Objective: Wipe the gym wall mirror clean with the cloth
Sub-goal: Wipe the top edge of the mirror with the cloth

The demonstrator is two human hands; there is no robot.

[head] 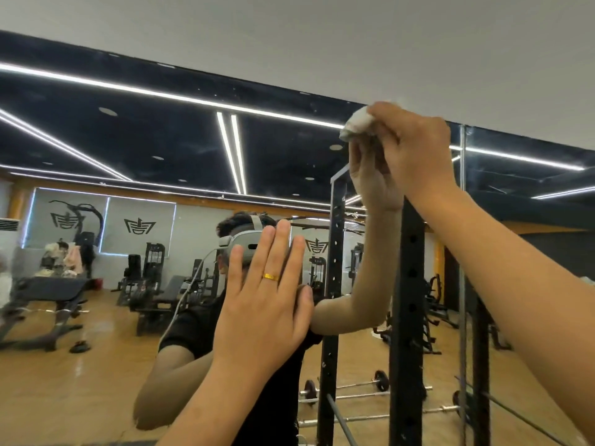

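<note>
Open glass across the left and upper centre of the mirror [128,140], free up to its top edge. Blocked at lower centre by the left hand [264,304], spread flat at the glass. Upper right occupied by the right hand [415,156] gripping the cloth [355,123], right at the top edge; vertical seam [462,220] just beyond

Black rack [407,284]; barbells [381,380] on wooden floor [64,381]; ceiling light strips [128,88].

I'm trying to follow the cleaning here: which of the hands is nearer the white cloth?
Right. The right hand grips the cloth at the top edge of the mirror; the left hand presses flat on the mirror, lower and to the left, apart from the cloth.
</note>
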